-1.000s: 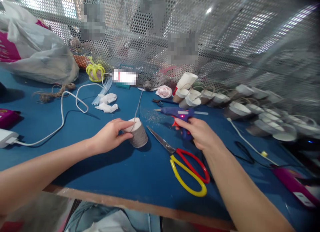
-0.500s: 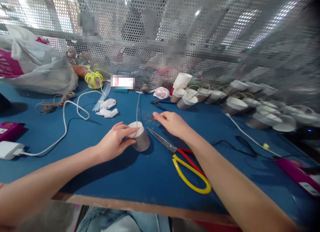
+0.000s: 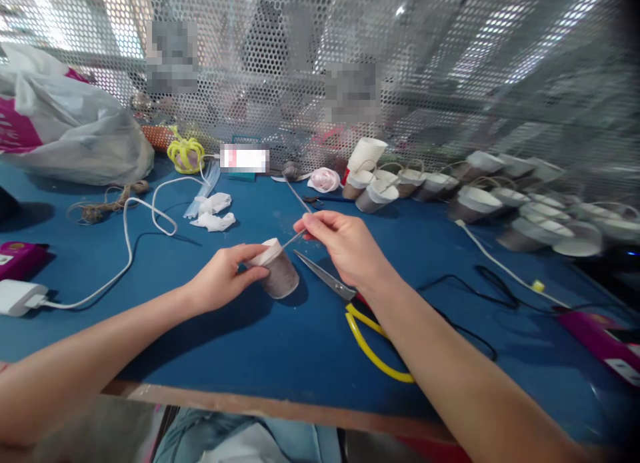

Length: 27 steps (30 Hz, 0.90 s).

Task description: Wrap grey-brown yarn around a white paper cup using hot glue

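My left hand (image 3: 227, 280) grips a small cup (image 3: 281, 276) by its rim, fingers on top and thumb on the near side. The cup has a white upper edge and a grey-brown covered wall, and it leans a little on the blue table. A thin grey cord (image 3: 295, 192) runs from the back of the table, near a small grey ball (image 3: 291, 170), to my right hand (image 3: 345, 243). Thumb and forefinger there pinch the cord, and a short stretch continues down to the cup's rim. Scissors (image 3: 327, 276) with red and yellow handles lie under my right forearm, partly hidden.
Several covered cups with loop handles (image 3: 475, 203) stand at the right. Pliers (image 3: 320, 199), a pink fabric roll (image 3: 324, 180) and white scraps (image 3: 215, 221) lie behind the hands. A white cable (image 3: 131, 243) crosses the left side, near a plastic bag (image 3: 85, 136).
My right hand has moved up slightly from the tabletop and taken hold of the cord, pulling it to the right. The cup has tilted a little in my left hand.
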### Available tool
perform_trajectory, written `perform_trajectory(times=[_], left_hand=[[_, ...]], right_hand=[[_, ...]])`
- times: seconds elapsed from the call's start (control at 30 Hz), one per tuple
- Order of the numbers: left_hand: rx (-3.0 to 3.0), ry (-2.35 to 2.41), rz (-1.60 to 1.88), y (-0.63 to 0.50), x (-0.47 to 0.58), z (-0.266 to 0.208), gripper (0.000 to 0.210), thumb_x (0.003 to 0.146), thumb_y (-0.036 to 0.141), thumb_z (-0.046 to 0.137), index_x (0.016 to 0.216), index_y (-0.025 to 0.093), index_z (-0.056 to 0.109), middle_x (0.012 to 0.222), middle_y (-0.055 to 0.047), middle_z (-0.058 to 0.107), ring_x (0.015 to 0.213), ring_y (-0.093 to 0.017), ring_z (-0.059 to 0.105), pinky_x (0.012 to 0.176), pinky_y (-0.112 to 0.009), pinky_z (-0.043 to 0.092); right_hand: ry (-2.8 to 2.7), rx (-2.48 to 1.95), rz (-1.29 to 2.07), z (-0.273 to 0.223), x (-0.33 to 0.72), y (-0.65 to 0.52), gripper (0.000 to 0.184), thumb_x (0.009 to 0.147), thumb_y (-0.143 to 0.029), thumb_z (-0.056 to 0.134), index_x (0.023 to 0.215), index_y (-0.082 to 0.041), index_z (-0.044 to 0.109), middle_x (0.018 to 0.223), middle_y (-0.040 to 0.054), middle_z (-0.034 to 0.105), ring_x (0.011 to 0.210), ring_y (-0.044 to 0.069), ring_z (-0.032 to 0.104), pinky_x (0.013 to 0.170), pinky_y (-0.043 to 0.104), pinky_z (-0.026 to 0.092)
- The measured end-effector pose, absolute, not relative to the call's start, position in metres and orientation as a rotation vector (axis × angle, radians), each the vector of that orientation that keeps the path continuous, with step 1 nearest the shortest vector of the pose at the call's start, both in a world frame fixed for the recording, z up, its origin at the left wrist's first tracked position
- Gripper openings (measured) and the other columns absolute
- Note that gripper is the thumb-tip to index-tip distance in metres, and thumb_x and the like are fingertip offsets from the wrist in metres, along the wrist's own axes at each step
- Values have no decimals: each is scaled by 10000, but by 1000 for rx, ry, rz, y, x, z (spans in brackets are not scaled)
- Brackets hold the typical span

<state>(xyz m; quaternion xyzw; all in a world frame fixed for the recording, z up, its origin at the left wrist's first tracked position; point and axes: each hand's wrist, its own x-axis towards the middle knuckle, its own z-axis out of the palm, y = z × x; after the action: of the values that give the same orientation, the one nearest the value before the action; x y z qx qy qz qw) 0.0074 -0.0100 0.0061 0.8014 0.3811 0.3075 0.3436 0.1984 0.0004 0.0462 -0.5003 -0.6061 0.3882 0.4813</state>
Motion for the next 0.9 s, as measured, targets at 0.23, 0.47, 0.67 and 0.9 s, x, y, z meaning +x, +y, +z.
perform_trajectory(times=[0.23,0.47,0.67,0.9], left_hand=[[1872,887,785,-11,10,10,269,774,272,520,975,104,584,901,-70,643,783,-146,552,704,-251,430],[1813,890,762,-10,9,8,308,762,309,539,1002,123,586,943,-69,647,817,-159,566,754,-270,431],[1788,867,761,-9,8,7,315,767,314,540,1017,128,582,973,-75,641,845,-168,565,780,-279,427],[1789,773,803,-13,7,11,293,768,300,554,1013,144,587,957,-58,639,834,-149,553,761,-244,426]], right_hand=[[-1461,-1295,820,36,207,-6,225,734,-371,571,671,-161,622,695,19,639,655,114,538,676,255,428],[-1474,-1267,799,36,210,-10,230,739,-367,567,640,-166,617,658,11,626,632,117,532,655,261,423],[-1474,-1297,785,33,211,-9,229,737,-364,568,632,-166,620,644,20,623,617,123,526,632,268,417],[-1505,-1377,759,32,210,-8,233,757,-352,539,638,-165,611,642,22,625,608,127,538,615,265,412]])
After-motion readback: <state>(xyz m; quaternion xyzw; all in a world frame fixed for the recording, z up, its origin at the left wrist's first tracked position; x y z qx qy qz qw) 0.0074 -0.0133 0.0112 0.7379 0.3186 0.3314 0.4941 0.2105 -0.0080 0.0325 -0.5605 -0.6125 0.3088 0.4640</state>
